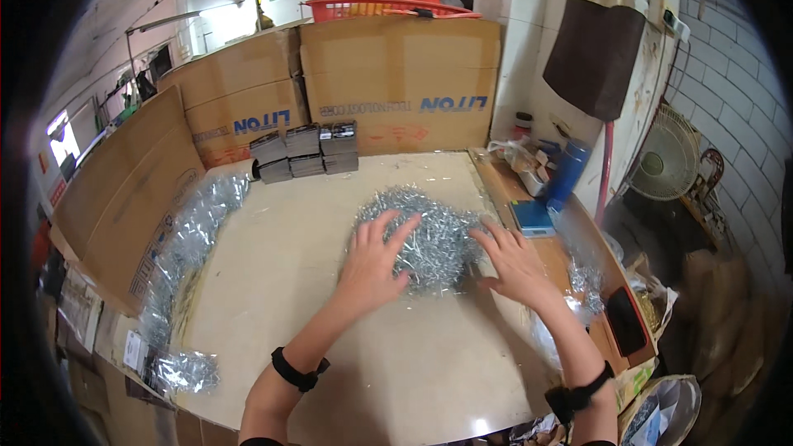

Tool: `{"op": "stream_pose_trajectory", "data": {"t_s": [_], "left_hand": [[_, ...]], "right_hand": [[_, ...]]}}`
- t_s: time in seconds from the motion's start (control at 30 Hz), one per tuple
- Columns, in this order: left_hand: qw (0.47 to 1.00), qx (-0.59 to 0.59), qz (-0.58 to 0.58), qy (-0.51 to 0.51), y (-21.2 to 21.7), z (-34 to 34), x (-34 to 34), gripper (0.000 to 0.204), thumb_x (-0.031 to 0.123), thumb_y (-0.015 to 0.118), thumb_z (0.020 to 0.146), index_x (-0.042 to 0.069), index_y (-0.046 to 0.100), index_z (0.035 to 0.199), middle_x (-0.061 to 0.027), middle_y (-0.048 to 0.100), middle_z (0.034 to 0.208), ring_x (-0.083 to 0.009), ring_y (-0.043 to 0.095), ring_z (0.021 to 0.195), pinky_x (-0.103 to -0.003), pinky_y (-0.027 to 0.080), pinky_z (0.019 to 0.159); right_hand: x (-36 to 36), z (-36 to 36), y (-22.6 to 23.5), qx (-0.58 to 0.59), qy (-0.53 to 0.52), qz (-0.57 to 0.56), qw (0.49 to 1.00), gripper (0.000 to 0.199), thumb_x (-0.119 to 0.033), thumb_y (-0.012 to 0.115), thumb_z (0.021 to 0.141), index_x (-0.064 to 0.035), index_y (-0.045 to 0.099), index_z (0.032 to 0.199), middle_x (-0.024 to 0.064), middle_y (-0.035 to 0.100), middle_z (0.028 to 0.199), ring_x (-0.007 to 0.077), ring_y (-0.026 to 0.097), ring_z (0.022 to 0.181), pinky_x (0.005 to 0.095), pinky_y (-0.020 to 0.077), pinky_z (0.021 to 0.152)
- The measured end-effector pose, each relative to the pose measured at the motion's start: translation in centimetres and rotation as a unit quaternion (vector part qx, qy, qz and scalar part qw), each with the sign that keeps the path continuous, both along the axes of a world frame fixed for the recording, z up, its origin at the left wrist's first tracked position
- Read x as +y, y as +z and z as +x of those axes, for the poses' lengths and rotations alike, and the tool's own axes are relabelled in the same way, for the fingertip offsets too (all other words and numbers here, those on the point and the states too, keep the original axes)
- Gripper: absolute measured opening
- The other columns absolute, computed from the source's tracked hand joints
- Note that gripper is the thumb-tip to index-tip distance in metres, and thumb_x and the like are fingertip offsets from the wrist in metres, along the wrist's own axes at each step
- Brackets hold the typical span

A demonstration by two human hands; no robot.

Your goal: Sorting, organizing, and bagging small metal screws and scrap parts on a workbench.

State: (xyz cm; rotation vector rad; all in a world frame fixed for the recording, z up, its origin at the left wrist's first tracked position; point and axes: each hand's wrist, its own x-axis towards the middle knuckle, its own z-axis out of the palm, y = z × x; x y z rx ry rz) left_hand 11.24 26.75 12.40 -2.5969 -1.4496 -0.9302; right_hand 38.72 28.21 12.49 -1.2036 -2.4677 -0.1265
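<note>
A loose heap of silver tinsel (438,239) lies on the pale tabletop, right of the middle. My left hand (370,268) is over the heap's near left side, fingers curved and spread apart. At the heap's right edge is my right hand (514,266), its fingers also bent and apart, with the tips by the outer strands. Neither hand grips anything that I can see; whether the fingertips touch the strands I cannot tell. A dark band circles each wrist.
Shiny clear-wrapped silver bundles (186,248) line the left edge. Cardboard walls (401,74) screen the back and left. Dark flat packs (304,153) are stacked at the back. On the right ledge are a blue scale (533,219), a blue bottle (568,172) and a red-edged phone (626,321).
</note>
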Motion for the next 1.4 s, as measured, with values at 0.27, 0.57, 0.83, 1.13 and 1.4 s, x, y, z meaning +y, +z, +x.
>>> {"op": "stream_pose_trajectory", "data": {"t_s": [0.27,0.57,0.83,1.13,1.4], "left_hand": [[0.914,-0.307,-0.261,-0.05,-7.6,-9.2,7.4,0.112,0.032,0.088,0.054,0.015,0.024,0.144,-0.0213,0.029,0.143,-0.0371,0.032,0.131,-0.044,0.033,0.105],[0.972,-0.08,-0.219,0.004,-7.3,-6.8,0.7,0.092,0.032,0.083,0.062,0.01,0.033,0.136,-0.0182,0.038,0.131,-0.0371,0.035,0.125,-0.045,0.034,0.103],[0.941,-0.288,-0.176,-0.039,-3.5,-7.4,0.8,0.054,0.021,0.079,0.066,0.005,0.052,0.109,-0.0117,0.054,0.111,-0.0253,0.052,0.105,-0.034,0.042,0.093],[0.965,-0.26,0.014,-0.037,7.4,-7.7,0.0,0.046,0.018,0.08,0.065,0.003,0.054,0.1,-0.01,0.058,0.096,-0.0248,0.056,0.091,-0.034,0.046,0.082],[0.985,-0.165,0.046,0.0,1.2,-9.5,1.0,0.041,0.006,0.075,0.066,0.007,0.052,0.099,-0.0083,0.054,0.098,-0.0263,0.052,0.1,-0.036,0.045,0.085]], "right_hand": [[6.4,-4.9,-2.5,-0.009,-0.005,0.035,0.999,0.067,-0.014,0.076,0.06,-0.0107,0.048,0.121,0.0138,0.046,0.129,0.0315,0.041,0.122,0.0462,0.0333,0.099],[3.8,-2.2,-2.2,0.017,0.003,0.051,0.999,0.053,-0.006,0.074,0.056,-0.0086,0.054,0.105,0.0136,0.05,0.122,0.0344,0.046,0.114,0.0448,0.0373,0.096],[3.2,-3.2,1.6,0.103,0.07,0.091,0.988,0.042,0.001,0.071,0.052,-0.0038,0.053,0.09,0.0145,0.053,0.1,0.0356,0.055,0.092,0.0413,0.0454,0.077],[2.9,-0.9,8.6,0.169,0.049,0.195,0.965,0.043,0.012,0.064,0.052,-0.001,0.048,0.09,0.0163,0.047,0.1,0.0354,0.05,0.095,0.036,0.0425,0.084],[2.7,-1.5,2.6,0.062,0.042,0.104,0.992,0.047,0.012,0.062,0.055,-0.0014,0.052,0.099,0.0176,0.052,0.112,0.0387,0.05,0.107,0.0412,0.0415,0.091]]}}
